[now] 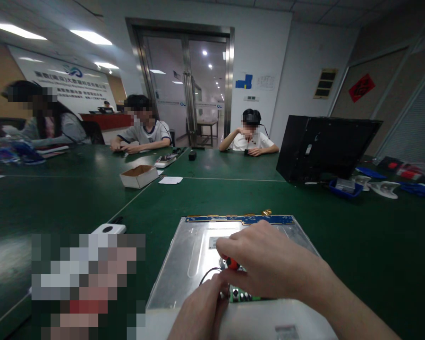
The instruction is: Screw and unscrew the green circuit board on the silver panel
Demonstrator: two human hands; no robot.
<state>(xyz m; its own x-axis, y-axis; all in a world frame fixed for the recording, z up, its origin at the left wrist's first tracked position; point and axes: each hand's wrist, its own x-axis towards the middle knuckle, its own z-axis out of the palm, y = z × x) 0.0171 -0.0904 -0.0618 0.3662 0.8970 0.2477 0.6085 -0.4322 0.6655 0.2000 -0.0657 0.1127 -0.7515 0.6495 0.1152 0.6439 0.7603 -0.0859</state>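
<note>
A flat metal-backed display panel [173, 269] lies in front of me, with a blue circuit strip [241, 219] along its far edge. A green circuit board [239, 295] shows near its closer edge. My right hand [262, 255] is closed around a screwdriver with a red handle [232, 263], held over the panel. Just below it, my left hand [205, 302] has its fingers pressed together beside the green board. What those fingers hold, if anything, is hidden. A thin dark cable [208, 272] curves next to the left hand.
On the green table [212, 193] are an open cardboard box [139, 177], white paper [170, 180] and a white device [108, 229], partly blurred out. A black monitor casing [326, 148] stands at right, near a blue tray [345, 187]. Several people sit across the table.
</note>
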